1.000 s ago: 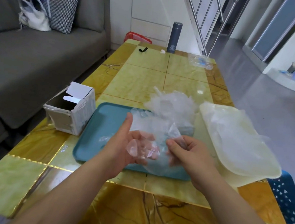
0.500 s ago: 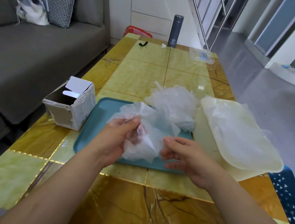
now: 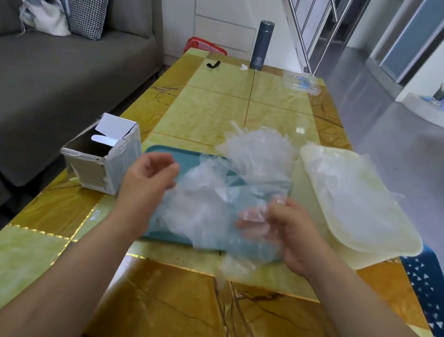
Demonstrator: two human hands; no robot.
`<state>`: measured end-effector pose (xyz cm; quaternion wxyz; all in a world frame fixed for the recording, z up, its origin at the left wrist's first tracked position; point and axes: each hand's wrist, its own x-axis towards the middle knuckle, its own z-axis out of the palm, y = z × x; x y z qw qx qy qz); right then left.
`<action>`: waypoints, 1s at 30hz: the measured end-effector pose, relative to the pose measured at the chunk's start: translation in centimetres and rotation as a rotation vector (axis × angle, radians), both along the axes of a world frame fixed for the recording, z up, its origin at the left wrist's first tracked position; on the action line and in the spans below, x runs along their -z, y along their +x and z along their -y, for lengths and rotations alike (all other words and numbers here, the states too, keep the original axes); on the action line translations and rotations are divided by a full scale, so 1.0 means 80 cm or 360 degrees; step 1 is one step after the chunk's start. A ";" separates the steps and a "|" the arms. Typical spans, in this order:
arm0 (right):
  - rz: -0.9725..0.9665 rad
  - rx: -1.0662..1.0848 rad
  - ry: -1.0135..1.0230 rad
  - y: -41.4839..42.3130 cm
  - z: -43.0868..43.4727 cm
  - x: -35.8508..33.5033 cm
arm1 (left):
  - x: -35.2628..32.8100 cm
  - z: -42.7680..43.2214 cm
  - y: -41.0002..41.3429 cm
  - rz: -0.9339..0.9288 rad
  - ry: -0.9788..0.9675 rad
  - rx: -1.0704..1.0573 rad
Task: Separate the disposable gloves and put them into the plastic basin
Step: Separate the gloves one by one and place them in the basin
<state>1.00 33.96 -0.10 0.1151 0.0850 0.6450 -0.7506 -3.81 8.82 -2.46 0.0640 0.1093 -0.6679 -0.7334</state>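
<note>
Pinching: right hand [image 3: 288, 228] on clear, crumpled glove [image 3: 200, 215] | left hand [image 3: 147, 180]: curled, grip unclear

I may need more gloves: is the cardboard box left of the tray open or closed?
Open. The cardboard box has its top flap standing up and its dark inside shows; whether gloves remain inside, cannot tell.

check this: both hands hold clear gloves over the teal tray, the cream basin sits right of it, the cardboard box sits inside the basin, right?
No: the head view shows the open cardboard box on the table, left of the teal tray, not inside the cream basin. The left hand and right hand hold clear gloves over the tray; the basin is right of it.
</note>
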 end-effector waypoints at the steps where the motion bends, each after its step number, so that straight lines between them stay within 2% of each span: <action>1: -0.0033 -0.0212 0.0200 0.003 -0.004 -0.003 | -0.005 -0.001 0.007 -0.0131 -0.0192 0.0169; 3: -0.0057 -0.0570 0.0476 0.005 -0.009 -0.007 | -0.018 -0.010 0.022 -0.0238 -0.0483 0.0607; 5: -0.0085 -0.0698 0.0527 0.007 -0.009 -0.008 | -0.025 -0.024 0.037 -0.0165 -0.0717 0.0960; 8: -0.0214 -0.0572 0.0494 0.012 -0.006 -0.011 | -0.020 -0.039 0.050 0.0038 -0.0555 0.1316; 10: -0.0136 -0.0441 0.0329 0.014 -0.009 -0.009 | -0.016 -0.042 0.052 0.0043 -0.0433 0.1228; 12: 0.0024 -0.0454 0.0089 0.018 -0.011 -0.004 | -0.018 -0.046 0.055 0.0025 -0.0312 0.1142; 14: 0.0050 -0.0403 0.0076 0.025 -0.004 0.002 | -0.024 -0.056 0.057 0.0017 -0.0204 0.1081; 16: 0.0097 -0.0180 0.0156 0.027 0.003 0.011 | -0.017 -0.064 0.050 0.0062 -0.0195 0.0786; 17: 0.0085 -0.0131 0.0262 0.026 0.004 0.014 | -0.005 -0.064 0.041 0.0031 -0.0386 0.0597; 19: -0.0119 -0.0243 0.0767 0.025 -0.004 0.019 | 0.028 -0.051 0.018 -0.0113 -0.1225 0.0462; 20: -0.0229 -0.0358 0.1021 0.023 -0.007 0.018 | 0.041 -0.046 0.010 -0.0134 -0.1610 0.0585; 21: -0.0295 -0.0460 0.1193 0.023 -0.008 0.018 | 0.053 -0.041 0.005 -0.0130 -0.1852 0.0728; 22: -0.0323 -0.0543 0.1270 0.023 -0.009 0.017 | 0.064 -0.037 -0.001 -0.0118 -0.1915 0.0804; 27: -0.0359 -0.0644 0.1356 0.018 -0.010 0.019 | 0.065 -0.035 -0.007 -0.0239 -0.1637 0.0726; 30: -0.0387 -0.0655 0.1389 0.013 -0.016 0.019 | 0.046 -0.029 -0.009 -0.0216 -0.1493 0.0696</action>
